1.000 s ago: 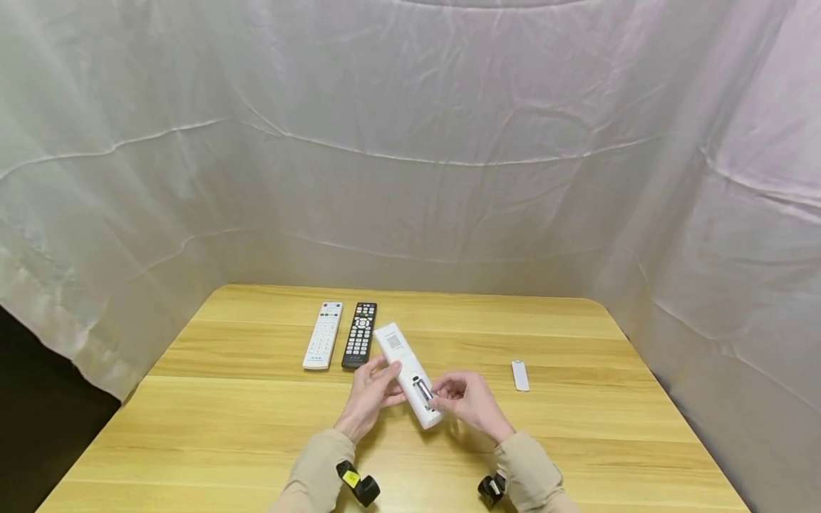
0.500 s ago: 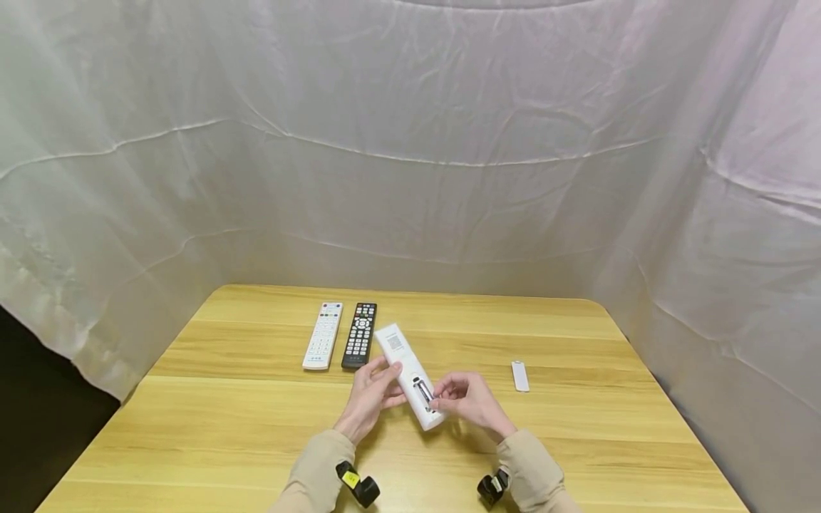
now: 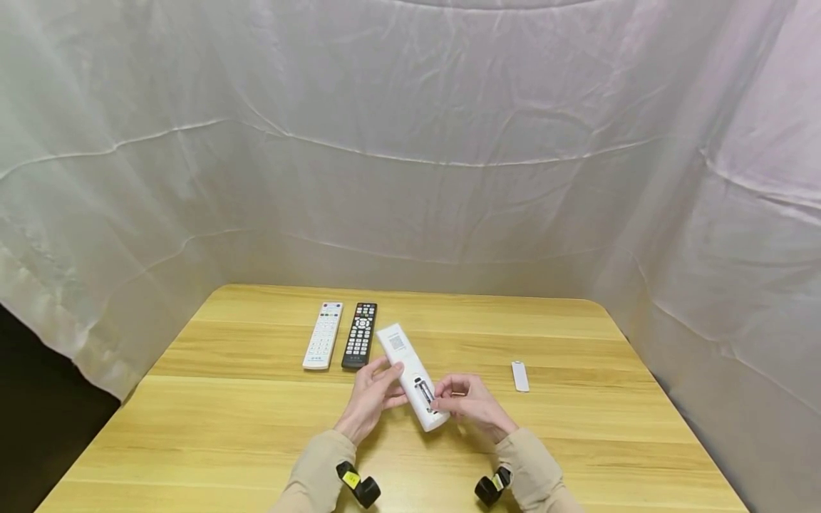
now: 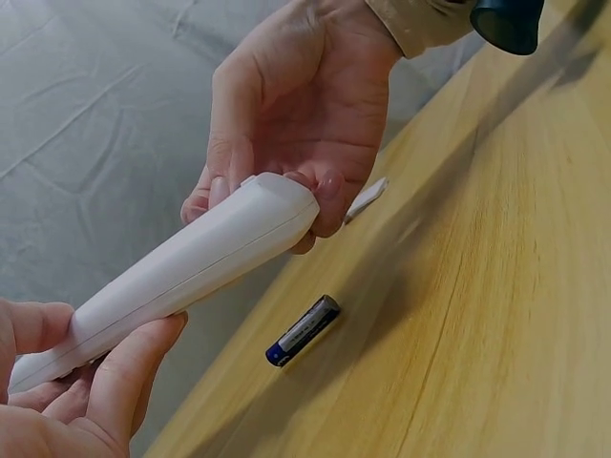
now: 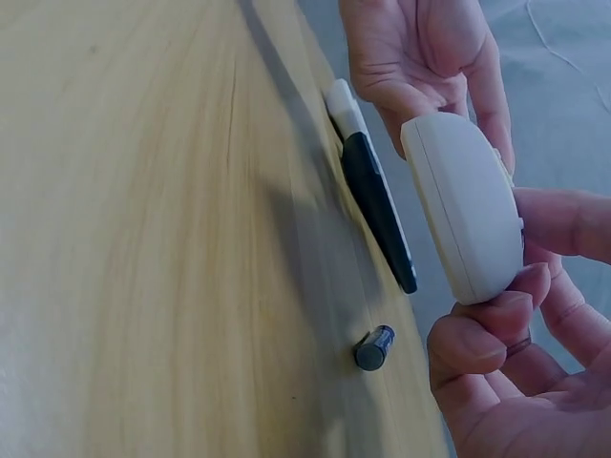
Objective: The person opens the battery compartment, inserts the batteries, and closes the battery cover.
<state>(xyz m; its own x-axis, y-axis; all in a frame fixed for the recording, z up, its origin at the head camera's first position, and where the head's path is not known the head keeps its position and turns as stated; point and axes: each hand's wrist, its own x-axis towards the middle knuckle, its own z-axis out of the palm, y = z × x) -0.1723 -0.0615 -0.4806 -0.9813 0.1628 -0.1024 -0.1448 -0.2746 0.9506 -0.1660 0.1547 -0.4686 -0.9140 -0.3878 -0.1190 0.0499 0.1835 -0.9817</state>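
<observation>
My left hand [image 3: 370,397] grips a white remote control [image 3: 405,356] around its middle, raised over the table with its back facing up. Its battery compartment [image 3: 425,392] is uncovered, and a battery shows inside. At the lower end, my right hand [image 3: 471,405] has thumb and index finger at the compartment. In the right wrist view, other curled fingertips [image 5: 506,310] of that hand press the remote's edge. A loose dark blue battery [image 4: 304,330] lies on the table below, hidden in the head view. The white battery cover [image 3: 520,376] rests to the right.
Another white remote [image 3: 323,336] and a black remote [image 3: 360,335] lie side by side, buttons up, behind my left hand. The wooden table [image 3: 192,427] is enclosed by pale curtains [image 3: 410,178] at the back and sides.
The white remote and my right hand have shifted very slightly right and down. My left hand keeps its grip; the things on the table have not moved.
</observation>
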